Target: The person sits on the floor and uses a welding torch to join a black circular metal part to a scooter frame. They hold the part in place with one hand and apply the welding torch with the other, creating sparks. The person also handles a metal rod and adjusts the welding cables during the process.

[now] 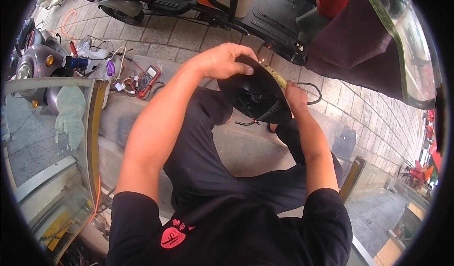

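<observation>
Out in front of my knees, my left hand (230,62) grips the upper edge of a black moulded shell (246,93), shaped much like a bike saddle. My thumb lies on the face turned toward me, where ribs and a thin dark cable show. My right hand (296,95) is closed at the shell's right edge, around the lower end of a long yellow tool (276,75). Most of that tool is hidden behind the shell. A black cord (318,93) loops out beside this hand. Small bright orange specks, like sparks, show near the tool's upper end.
A red and grey multimeter (148,80) lies left on the stone ledge among wires, near a purple-handled tool (110,68). A grey scooter (40,62) stands behind. Across the paving is a three-wheeled vehicle (279,13). Glass-panelled frames (92,124) flank me.
</observation>
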`<control>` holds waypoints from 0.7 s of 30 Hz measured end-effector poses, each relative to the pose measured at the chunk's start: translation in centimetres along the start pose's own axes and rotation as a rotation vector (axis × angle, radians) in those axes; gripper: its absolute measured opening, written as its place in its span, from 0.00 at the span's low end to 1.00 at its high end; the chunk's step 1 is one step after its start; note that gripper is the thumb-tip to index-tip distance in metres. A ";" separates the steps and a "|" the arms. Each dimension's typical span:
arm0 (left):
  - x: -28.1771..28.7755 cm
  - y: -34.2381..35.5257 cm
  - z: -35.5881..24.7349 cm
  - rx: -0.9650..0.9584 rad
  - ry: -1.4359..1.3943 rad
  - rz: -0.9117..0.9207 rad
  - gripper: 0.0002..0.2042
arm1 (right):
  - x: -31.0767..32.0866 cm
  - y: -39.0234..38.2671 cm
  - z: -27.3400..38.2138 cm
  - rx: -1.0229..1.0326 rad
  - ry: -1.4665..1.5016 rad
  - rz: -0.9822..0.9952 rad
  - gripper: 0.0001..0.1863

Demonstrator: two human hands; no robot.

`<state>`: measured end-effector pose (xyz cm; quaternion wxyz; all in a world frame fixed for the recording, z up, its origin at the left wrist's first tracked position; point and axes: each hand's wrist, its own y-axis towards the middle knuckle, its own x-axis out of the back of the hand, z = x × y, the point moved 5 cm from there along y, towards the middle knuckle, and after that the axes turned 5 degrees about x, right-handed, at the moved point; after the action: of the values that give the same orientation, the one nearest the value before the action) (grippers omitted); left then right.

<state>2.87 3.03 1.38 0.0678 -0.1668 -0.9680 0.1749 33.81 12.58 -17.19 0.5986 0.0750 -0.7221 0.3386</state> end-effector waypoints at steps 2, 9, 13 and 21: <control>0.1 0.0 0.1 -0.004 0.016 -0.006 0.10 | 0.0 0.1 0.0 0.002 0.000 0.001 0.21; 0.2 0.0 0.1 0.014 0.047 -0.040 0.11 | 0.2 0.4 0.2 -0.004 -0.004 0.020 0.21; 0.6 0.5 1.0 -0.076 0.127 -0.083 0.12 | -0.1 0.5 -0.2 -0.009 -0.040 0.007 0.28; 0.2 0.3 0.2 -0.055 0.068 -0.046 0.11 | -0.8 -1.9 0.1 0.074 -0.054 0.025 0.22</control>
<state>2.77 3.31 1.11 0.0999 -0.1521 -0.9731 0.1409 34.88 10.84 -17.23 0.5714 0.0972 -0.7258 0.3704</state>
